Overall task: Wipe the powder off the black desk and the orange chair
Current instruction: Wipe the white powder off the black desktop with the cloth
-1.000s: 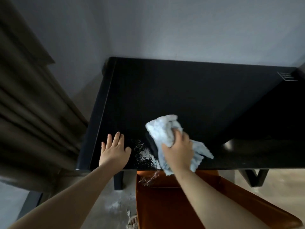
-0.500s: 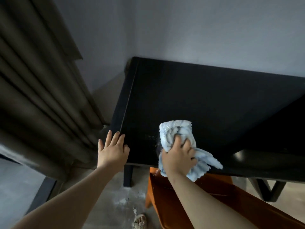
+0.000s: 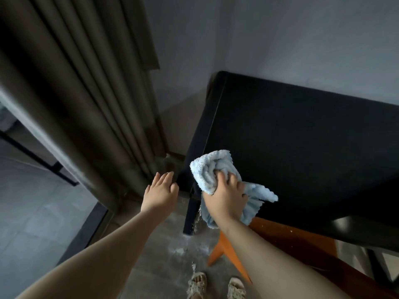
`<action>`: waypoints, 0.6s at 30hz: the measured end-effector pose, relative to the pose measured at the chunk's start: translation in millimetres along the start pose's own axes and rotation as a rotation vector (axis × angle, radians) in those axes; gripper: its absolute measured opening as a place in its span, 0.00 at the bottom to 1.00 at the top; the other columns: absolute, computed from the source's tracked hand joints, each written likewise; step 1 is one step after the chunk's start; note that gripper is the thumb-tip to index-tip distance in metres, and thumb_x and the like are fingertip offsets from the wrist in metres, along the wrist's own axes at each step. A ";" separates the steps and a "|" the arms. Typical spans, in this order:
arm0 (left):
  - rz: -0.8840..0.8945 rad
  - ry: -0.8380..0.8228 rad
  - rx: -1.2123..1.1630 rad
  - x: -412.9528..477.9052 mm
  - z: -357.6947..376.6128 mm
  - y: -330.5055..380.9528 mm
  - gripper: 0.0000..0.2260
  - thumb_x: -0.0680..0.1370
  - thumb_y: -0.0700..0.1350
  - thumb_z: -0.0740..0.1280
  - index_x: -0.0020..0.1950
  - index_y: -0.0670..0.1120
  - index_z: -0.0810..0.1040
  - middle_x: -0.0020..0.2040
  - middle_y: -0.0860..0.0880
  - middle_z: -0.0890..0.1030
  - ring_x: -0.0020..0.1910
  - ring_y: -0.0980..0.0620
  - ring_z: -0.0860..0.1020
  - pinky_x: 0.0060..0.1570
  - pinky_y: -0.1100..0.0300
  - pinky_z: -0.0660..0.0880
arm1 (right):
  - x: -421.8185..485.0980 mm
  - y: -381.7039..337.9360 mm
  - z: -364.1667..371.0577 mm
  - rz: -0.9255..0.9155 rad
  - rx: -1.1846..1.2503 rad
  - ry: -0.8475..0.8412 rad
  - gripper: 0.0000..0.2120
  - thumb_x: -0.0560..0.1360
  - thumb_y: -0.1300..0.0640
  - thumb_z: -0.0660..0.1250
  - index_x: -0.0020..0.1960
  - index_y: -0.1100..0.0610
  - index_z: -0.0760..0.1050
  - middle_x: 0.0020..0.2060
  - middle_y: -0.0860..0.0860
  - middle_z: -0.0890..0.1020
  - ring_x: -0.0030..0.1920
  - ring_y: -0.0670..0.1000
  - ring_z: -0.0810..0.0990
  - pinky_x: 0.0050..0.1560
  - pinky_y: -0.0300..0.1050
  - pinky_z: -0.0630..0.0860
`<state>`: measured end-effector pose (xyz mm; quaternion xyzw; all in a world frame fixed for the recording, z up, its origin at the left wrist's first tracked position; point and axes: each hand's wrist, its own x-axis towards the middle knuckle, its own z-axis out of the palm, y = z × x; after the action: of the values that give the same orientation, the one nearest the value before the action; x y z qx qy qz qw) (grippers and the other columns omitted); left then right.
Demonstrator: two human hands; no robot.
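right hand (image 3: 225, 199) is gripping a bunched-up light blue microfiber cloth (image 3: 212, 169) at the near left corner of the black desk (image 3: 302, 137), powder (image 3: 196, 226) spilling off the edge onto the floor (image 3: 179, 251). left hand (image 3: 159, 194) flat, fingers straight, just off the desk corner beside the curtain (image 3: 75, 93). orange chair (image 3: 287, 240) tucked under, sandaled feet (image 3: 216, 287) at the bottom

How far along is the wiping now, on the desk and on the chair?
Done: the black desk top shows no visible white dust. In hand: the right hand grips the blue cloth at the desk's corner, falling powder below. Left: the orange chair carries specks.
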<state>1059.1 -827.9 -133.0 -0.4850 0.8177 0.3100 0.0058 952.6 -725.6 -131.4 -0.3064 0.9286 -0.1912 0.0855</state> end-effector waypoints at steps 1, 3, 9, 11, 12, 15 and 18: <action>-0.008 -0.004 -0.002 -2.0 0.0 -3.8 0.22 0.82 0.45 0.50 0.77 0.48 0.57 0.77 0.52 0.59 0.77 0.52 0.48 0.73 0.53 0.53 | -1.7 -0.8 -0.1 -0.009 -0.001 -0.034 0.21 0.74 0.47 0.66 0.66 0.50 0.69 0.65 0.52 0.70 0.65 0.63 0.67 0.57 0.59 0.67; -0.020 -0.004 -0.015 -7.9 0.7 -8.5 0.22 0.82 0.45 0.50 0.76 0.48 0.58 0.77 0.52 0.60 0.77 0.51 0.49 0.73 0.53 0.54 | -7.1 -2.8 -2.6 -0.028 0.015 -0.074 0.21 0.75 0.46 0.63 0.67 0.48 0.67 0.67 0.50 0.68 0.67 0.60 0.64 0.59 0.57 0.66; 0.020 0.024 -0.055 -35.7 11.3 -14.9 0.21 0.82 0.46 0.50 0.75 0.48 0.61 0.75 0.53 0.62 0.77 0.50 0.51 0.72 0.53 0.56 | -35.2 -6.0 -1.5 -0.172 -0.022 -0.195 0.19 0.77 0.46 0.60 0.67 0.45 0.65 0.67 0.48 0.66 0.67 0.57 0.63 0.59 0.55 0.65; 0.023 0.021 -0.079 -49.5 16.2 -20.2 0.21 0.81 0.49 0.48 0.73 0.50 0.64 0.74 0.53 0.65 0.77 0.49 0.52 0.72 0.52 0.56 | -46.9 -2.8 -1.5 -0.201 -0.003 -0.229 0.18 0.76 0.46 0.60 0.65 0.45 0.66 0.66 0.47 0.67 0.66 0.57 0.64 0.59 0.55 0.65; 0.015 0.023 -0.078 -53.9 16.8 -22.5 0.21 0.80 0.49 0.48 0.73 0.50 0.64 0.74 0.53 0.65 0.77 0.49 0.52 0.72 0.52 0.56 | -50.6 -0.3 -0.4 -0.200 0.029 -0.249 0.17 0.76 0.46 0.61 0.64 0.44 0.67 0.66 0.47 0.68 0.66 0.57 0.64 0.59 0.55 0.65; -0.033 0.041 -0.030 -81.4 19.6 -24.7 0.21 0.82 0.46 0.50 0.76 0.47 0.59 0.76 0.52 0.61 0.77 0.49 0.50 0.72 0.53 0.55 | -71.3 21.1 -0.4 -0.142 0.147 -0.282 0.15 0.76 0.48 0.60 0.63 0.44 0.70 0.65 0.47 0.71 0.65 0.56 0.67 0.61 0.54 0.67; -0.017 0.046 0.015 -112.7 25.2 -25.1 0.21 0.83 0.49 0.50 0.76 0.47 0.58 0.76 0.52 0.60 0.77 0.50 0.50 0.73 0.53 0.55 | -95.7 39.5 -3.0 -0.105 0.185 -0.251 0.17 0.76 0.50 0.61 0.64 0.45 0.71 0.66 0.48 0.72 0.64 0.58 0.68 0.61 0.55 0.68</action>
<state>1131.5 -734.4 -131.0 -0.4990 0.8158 0.2924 -0.0067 1006.9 -637.8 -140.8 -0.3669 0.8717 -0.2405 0.2184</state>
